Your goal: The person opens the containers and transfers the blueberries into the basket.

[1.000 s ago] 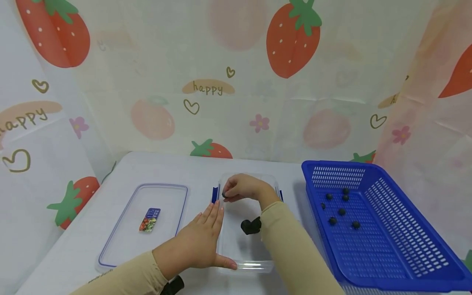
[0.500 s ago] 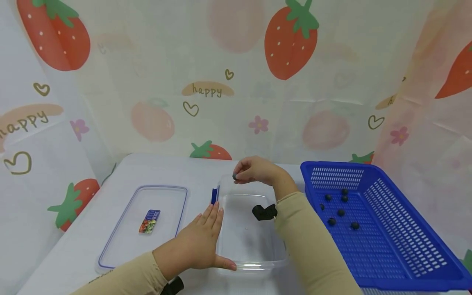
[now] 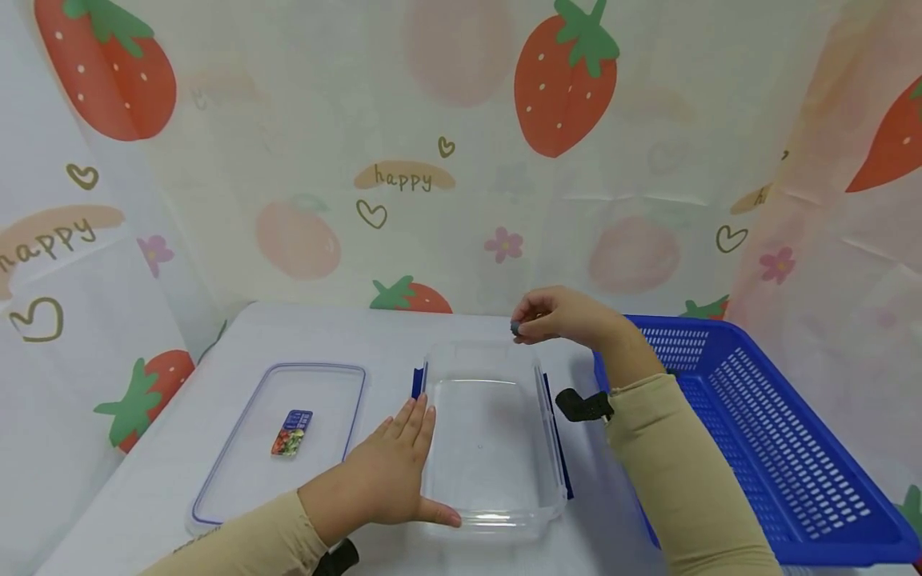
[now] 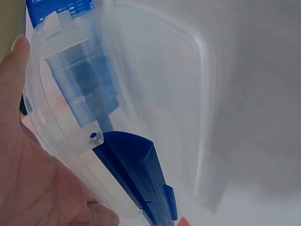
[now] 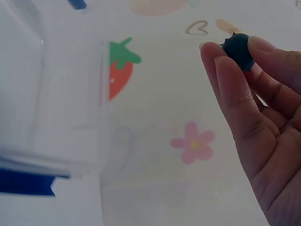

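A small dark blueberry [image 3: 515, 328] with a jagged crown is pinched between the thumb and fingertips of my right hand [image 3: 565, 316], held up at the far right corner of a clear plastic food container [image 3: 497, 520]. The right wrist view shows the blueberry [image 5: 239, 52] well apart from the container wall. My left hand [image 3: 382, 472] rests along the container's left rim, fingers straight and thumb stretched to the near corner. In the left wrist view a dark blue latch [image 4: 131, 165] hangs off the container's side beside that hand. No blueberries show inside the container.
Left of the container lies its clear lid [image 3: 238, 488] with a blue sealing edge and a colourful label [image 3: 291, 432]. At right stands a blue perforated basket [image 3: 778, 408], partly covered by my right forearm. A strawberry-print backdrop [image 3: 403, 240] stands behind the white table.
My right hand has lifted from the container's left side and moved right and away with the blueberry still pinched. My left hand has kept its place on the rim.
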Available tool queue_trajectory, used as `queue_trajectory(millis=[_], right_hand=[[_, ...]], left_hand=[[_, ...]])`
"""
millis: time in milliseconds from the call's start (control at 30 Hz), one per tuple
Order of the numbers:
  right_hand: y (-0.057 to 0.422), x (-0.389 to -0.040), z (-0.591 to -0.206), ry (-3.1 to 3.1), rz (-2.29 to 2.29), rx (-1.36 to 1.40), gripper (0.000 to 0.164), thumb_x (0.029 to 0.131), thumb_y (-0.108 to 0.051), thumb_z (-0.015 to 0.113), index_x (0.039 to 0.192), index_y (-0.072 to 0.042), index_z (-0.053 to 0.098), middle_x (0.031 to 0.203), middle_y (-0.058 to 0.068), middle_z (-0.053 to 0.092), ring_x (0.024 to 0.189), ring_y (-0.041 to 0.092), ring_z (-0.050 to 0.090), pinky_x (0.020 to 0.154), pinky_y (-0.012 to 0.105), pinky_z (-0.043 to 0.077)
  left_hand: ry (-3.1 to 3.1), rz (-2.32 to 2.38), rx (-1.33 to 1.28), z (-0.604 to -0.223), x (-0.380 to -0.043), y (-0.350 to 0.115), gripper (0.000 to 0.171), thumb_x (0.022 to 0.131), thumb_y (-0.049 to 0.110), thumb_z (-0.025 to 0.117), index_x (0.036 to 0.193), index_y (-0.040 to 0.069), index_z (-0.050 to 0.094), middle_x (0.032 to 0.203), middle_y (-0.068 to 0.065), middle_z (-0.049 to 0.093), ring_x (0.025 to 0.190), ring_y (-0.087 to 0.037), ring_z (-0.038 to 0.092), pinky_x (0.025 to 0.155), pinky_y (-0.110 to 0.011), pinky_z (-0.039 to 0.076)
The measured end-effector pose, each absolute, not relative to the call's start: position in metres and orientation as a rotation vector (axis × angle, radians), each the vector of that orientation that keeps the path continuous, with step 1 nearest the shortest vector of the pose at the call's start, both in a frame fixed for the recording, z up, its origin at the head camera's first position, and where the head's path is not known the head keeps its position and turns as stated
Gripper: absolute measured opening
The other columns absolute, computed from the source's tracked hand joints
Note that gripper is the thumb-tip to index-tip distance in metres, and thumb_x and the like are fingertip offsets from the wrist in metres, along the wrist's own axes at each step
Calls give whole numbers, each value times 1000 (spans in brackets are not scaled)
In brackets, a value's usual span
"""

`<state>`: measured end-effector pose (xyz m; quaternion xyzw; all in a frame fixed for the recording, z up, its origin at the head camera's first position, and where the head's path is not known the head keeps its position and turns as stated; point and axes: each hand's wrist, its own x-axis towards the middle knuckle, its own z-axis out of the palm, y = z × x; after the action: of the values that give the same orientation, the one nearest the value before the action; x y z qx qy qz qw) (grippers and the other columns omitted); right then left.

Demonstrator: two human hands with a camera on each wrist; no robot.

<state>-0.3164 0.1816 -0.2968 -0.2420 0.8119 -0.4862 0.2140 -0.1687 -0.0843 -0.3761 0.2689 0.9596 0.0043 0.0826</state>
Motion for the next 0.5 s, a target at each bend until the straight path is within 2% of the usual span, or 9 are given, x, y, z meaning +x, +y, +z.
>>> queue_trajectory(millis=[233,500], right_hand=[[223,-301,-286,2338,-1328,-683,21,89,-11,60,104,3,57,101,18,59,95,26,62,84,34,50],[271,-284,-283,2426,-1348,-640,25,89,-12,60,104,7,55,101,18,61,94,22,64,82,33,51]], left_hand=[[2866,11,815,-376,-169,-84,123,64,85,43,144,-4,14,149,-24,9,138,-36,7,107,-49,22],[2866,-6,818,-376,-170,-84,126,61,88,37,144,-4,14,150,-23,8,138,-35,7,107,-48,22]])
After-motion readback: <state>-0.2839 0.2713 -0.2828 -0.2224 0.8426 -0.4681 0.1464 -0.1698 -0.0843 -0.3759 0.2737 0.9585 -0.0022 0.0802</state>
